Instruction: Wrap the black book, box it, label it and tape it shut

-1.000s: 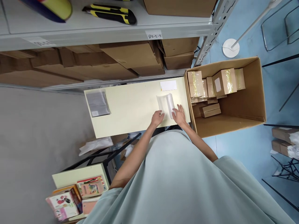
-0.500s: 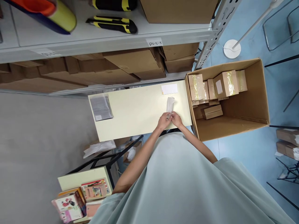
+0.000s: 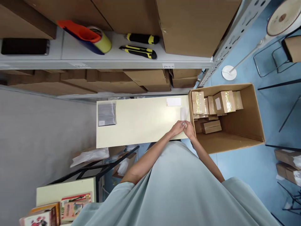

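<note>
At the near left, a stack of books (image 3: 47,213) with colourful covers is cut off by the frame edge, and their titles are too small to read. On the far shelf lie a dark phone (image 3: 24,46) and an orange-and-blue tape dispenser (image 3: 87,36). A pack of grey bags (image 3: 107,113) sits on the left end of the pale table (image 3: 141,125), with a white sticker at its near corner (print illegible). Two yellow-and-black utility knives (image 3: 138,51) lie farther right on the shelf. Below them, a shelf tag (image 3: 168,66) carries handwriting too blurred to make out. A blank-looking white label (image 3: 173,101) lies at the table's far right. Just nearer, the clear plastic bag (image 3: 183,113) stretches along the table's right edge. Its near end is pinched between the left hand (image 3: 176,128) and the right hand (image 3: 190,131), with the fingers of both curled tight on it, so the fingertips hide one another. Right of the table, an open cardboard carton (image 3: 235,141) holds small taped boxes (image 3: 224,101) whose white stickers are unreadable.
</note>
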Tool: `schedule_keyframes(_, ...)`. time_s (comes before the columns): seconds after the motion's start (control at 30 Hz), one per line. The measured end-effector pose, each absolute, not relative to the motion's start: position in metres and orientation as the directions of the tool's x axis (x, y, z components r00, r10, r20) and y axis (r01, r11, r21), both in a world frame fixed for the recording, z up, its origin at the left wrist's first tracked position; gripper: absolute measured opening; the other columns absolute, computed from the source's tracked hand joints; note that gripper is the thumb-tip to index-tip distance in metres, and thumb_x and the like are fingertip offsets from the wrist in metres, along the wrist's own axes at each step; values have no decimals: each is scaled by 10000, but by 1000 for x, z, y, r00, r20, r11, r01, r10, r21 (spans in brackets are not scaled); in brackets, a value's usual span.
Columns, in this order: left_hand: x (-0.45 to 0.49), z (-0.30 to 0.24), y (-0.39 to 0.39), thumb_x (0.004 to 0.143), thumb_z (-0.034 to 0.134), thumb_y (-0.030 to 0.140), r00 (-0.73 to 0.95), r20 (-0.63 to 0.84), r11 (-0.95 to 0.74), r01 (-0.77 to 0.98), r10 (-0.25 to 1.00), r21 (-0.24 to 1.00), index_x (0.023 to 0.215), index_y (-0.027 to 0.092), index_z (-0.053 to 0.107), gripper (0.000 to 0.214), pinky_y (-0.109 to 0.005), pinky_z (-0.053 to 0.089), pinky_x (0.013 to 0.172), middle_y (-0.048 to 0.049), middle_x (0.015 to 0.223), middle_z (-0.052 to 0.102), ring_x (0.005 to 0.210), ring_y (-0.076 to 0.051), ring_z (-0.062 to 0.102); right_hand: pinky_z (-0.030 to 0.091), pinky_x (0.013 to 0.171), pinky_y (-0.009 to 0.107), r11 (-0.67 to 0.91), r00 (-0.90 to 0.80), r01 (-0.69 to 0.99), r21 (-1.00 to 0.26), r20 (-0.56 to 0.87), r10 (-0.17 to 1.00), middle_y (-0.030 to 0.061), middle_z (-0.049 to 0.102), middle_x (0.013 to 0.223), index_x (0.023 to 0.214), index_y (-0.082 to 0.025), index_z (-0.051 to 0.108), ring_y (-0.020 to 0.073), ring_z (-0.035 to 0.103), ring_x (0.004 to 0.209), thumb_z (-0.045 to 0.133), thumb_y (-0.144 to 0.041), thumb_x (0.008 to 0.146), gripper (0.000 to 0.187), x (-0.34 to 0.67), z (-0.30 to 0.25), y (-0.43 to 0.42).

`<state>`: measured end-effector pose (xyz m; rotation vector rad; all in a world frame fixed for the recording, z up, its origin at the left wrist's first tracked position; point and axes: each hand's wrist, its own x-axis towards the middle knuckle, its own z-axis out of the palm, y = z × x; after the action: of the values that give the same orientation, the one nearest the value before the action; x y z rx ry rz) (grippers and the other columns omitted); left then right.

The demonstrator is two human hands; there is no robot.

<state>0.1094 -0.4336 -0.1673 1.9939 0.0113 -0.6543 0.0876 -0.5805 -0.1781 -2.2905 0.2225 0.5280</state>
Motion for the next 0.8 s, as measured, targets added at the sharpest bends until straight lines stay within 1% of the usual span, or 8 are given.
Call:
schedule_keyframes(0.1,107,-148,-420,1013,649,302,874,-423,-488,268,-239,830,1315,194,800,355,-469,635,1103,-156,1355,777,1223,-303,779,558,1198,533,-679,936,-259,-687,-352,-1,252,705,1454,1491,-93,667,363,704,1349,540,-276,1026,516,87,-161,-576)
schedule_keyframes(0.23,93,-109,-385,1040,626,358,922,-348,-364,270,-169,891,1317,235,791,345,-420,665,1031,-132,1347,791,1168,-264,805,571,1179,563,-641,984,-113,-759,-173,31,232,695,1458,1486,-153,658,362,678,1386,498,-445,1100,510,87,-129,-558)
schedule_keyframes(0.3,79,-85,-362,1058,603,379,953,-292,-284,258,-83,923,1300,255,788,329,-425,654,1055,-120,1327,802,1179,-256,802,554,1206,566,-606,988,-1,-795,-92,120,209,698,1459,1469,-195,665,346,661,1412,489,-496,1123,491,87,-112,-541)
schedule_keyframes(0.37,59,-62,-338,1071,595,402,969,-242,-245,245,45,938,1246,270,789,294,-433,637,1083,-107,1297,808,1193,-251,791,556,1211,563,-544,969,98,-833,-45,244,191,702,1456,1454,-228,673,331,656,1424,484,-517,1137,469,87,-98,-519)
schedule_keyframes(0.47,18,-29,-300,1056,652,432,949,-186,-237,247,254,939,1072,271,772,202,-446,600,1125,-98,1268,806,1229,-255,769,589,1174,562,-434,902,187,-881,-21,432,175,719,1432,1424,-263,696,324,676,1399,497,-510,1136,428,83,-86,-483)
schedule_keyframes(0.6,-57,5,-252,1010,740,458,857,-125,-217,264,500,940,915,254,691,230,-462,571,1141,-109,1259,796,1229,-266,758,626,1105,581,-328,770,279,-902,6,638,178,751,1376,1347,-261,740,340,721,1312,547,-504,1103,395,67,-70,-429)
schedule_keyframes(0.7,-121,21,-221,1025,719,489,756,-70,-184,246,651,952,899,250,675,274,-463,576,1124,-119,1247,794,1210,-265,756,642,1073,566,-257,667,349,-901,46,744,177,763,1354,1321,-266,752,335,734,1284,549,-507,1100,385,41,-47,-383)
schedule_keyframes(0.8,-185,29,-199,1033,702,494,649,-15,-170,222,761,960,918,253,697,267,-467,579,1125,-122,1263,796,1202,-265,755,651,1062,547,-177,560,405,-897,90,824,175,765,1355,1324,-274,755,328,738,1284,551,-512,1103,384,0,-19,-336)
